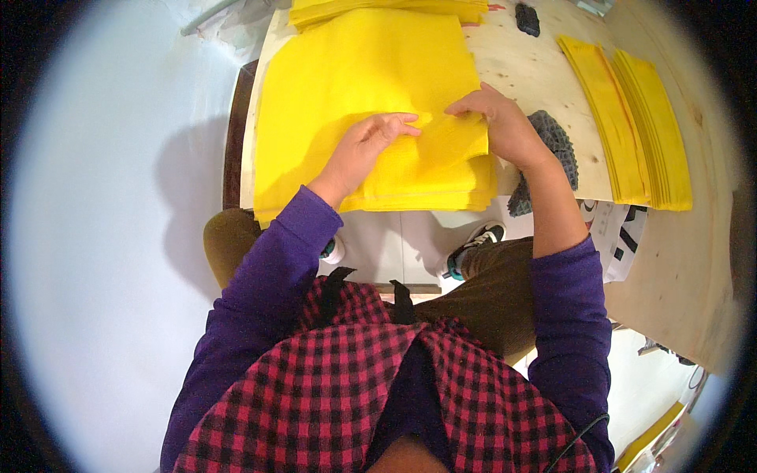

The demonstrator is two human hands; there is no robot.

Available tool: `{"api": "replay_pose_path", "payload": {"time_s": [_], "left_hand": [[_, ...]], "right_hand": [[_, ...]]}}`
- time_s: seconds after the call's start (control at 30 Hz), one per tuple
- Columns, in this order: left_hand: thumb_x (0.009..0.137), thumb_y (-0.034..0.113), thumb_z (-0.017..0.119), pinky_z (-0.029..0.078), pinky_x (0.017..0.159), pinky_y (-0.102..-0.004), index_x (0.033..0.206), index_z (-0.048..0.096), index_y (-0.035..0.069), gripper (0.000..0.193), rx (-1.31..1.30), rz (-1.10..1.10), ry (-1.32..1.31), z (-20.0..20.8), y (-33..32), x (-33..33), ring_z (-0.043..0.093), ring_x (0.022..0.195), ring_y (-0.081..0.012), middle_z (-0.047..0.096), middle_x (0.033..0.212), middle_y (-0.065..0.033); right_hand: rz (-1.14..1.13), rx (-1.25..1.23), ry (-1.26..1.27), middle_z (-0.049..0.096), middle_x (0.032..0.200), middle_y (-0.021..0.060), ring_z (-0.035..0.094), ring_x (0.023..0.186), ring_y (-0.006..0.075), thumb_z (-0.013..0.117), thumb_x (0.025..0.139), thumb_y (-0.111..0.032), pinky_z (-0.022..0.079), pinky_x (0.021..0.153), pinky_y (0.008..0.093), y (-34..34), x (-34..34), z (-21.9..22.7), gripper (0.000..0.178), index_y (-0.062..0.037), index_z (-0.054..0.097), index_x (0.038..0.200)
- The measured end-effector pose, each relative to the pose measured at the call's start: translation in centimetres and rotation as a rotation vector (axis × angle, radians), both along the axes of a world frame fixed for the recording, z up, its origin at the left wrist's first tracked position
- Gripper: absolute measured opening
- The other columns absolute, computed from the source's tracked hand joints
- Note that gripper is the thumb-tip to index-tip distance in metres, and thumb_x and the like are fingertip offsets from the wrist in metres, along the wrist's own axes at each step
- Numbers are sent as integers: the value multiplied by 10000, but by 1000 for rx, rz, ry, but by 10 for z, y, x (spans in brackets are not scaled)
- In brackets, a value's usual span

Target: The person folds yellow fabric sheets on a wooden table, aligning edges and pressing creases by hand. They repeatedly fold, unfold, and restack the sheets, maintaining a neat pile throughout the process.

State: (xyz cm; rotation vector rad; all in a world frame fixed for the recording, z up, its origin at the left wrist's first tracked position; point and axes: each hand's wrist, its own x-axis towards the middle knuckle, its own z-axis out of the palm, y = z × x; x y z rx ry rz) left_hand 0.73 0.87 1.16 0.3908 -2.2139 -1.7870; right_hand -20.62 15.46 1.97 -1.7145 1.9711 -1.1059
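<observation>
A wide stack of yellow cloth sheets [347, 71] lies on the wooden table in front of me. My right hand [505, 126] is closed on the stack's right side, gripping a raised flap of yellow cloth [457, 142] between the thumb on top and the fingers, which the cloth hides. To its left, my left hand [367, 150] rests over the stack with thumb and fingers stretched toward that flap. A small gap shows between its fingertips, and nothing can be seen in them.
Beside my right wrist sits a dark grey, bumpy-textured object [556, 150]. Folded yellow cloth bundles [631, 126] stand at the right, and another yellow pile [386, 8] lies at the far edge. A small black item [527, 20] rests on the bare wood tabletop [544, 75].
</observation>
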Motion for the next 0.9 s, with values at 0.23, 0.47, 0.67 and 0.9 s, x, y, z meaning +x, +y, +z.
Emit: {"api": "replay_pose_path", "payload": {"time_s": [0.23,0.47,0.67,0.9], "left_hand": [[1014,462,263,300,1071,-331,1243,561,3,593,-103,-15,33,-1,-4,2,524,1145,-197,654,1134,-112],[1009,405,359,336,1048,-336,1281,542,27,501,60,-14,13,2,-6,2,533,1138,-206,636,1164,-109],[887,242,615,387,1015,-364,1294,518,19,474,-598,-36,-19,13,1,12,540,1159,-279,582,1249,-146],[845,71,554,391,1023,-415,1290,499,20,451,-750,-63,-164,14,6,20,498,1183,-358,553,1256,-194]], "right_hand": [[69,-81,284,671,887,32,617,893,231,646,637,106,328,1089,400,7,-5,-2,307,-69,662,889],[-112,68,-107,665,866,39,606,855,152,656,731,104,456,893,275,9,7,-9,216,-28,651,902],[-134,143,-90,651,829,33,573,811,109,657,829,-4,467,772,234,8,8,-4,103,-2,643,931],[-189,183,-130,656,818,15,566,771,90,675,844,-64,469,745,231,5,10,-1,124,-8,655,953]]}}
